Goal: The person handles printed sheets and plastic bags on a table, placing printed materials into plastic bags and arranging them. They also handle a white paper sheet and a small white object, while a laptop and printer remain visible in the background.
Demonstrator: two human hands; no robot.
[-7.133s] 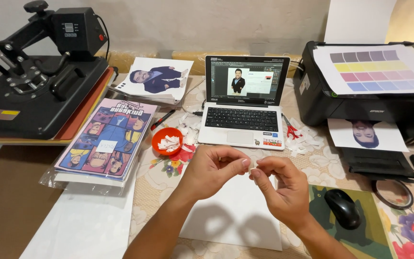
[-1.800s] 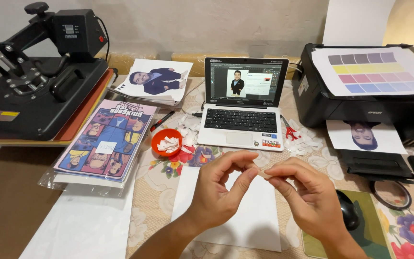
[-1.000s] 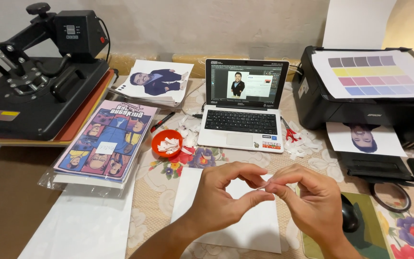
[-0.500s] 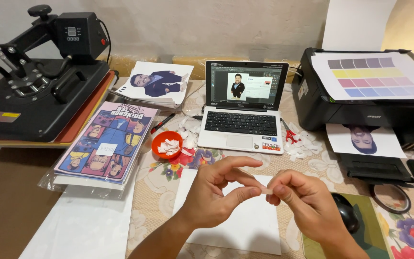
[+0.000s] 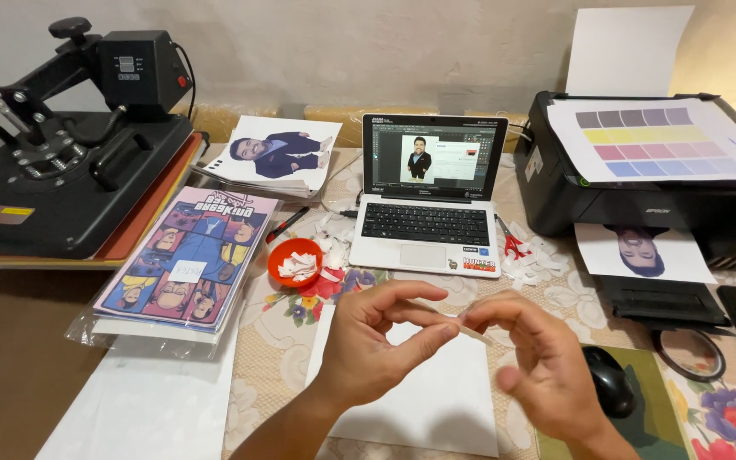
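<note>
My left hand [image 5: 376,345] and my right hand [image 5: 543,366] meet above a white sheet of paper [image 5: 423,405] that lies on the flowered tablecloth. Between their fingertips runs a small pale strip [image 5: 468,327], thin and hard to make out. My left thumb and forefinger curl around one end. The fingertips of my right hand, which is blurred, pinch the other end. Both forearms come in from the bottom edge.
A black heat press [image 5: 61,170] fills the left. Beside it lie a bagged colourful print [image 5: 185,264] and an orange bowl of paper scraps [image 5: 296,260]. Behind stand a laptop [image 5: 428,213] and a printer [image 5: 649,170]. A mouse [image 5: 611,379] sits right of my hands.
Over the last second my hands have stayed together over the white sheet, working the small strip. My right hand has dropped slightly and shifted right, with motion blur.
</note>
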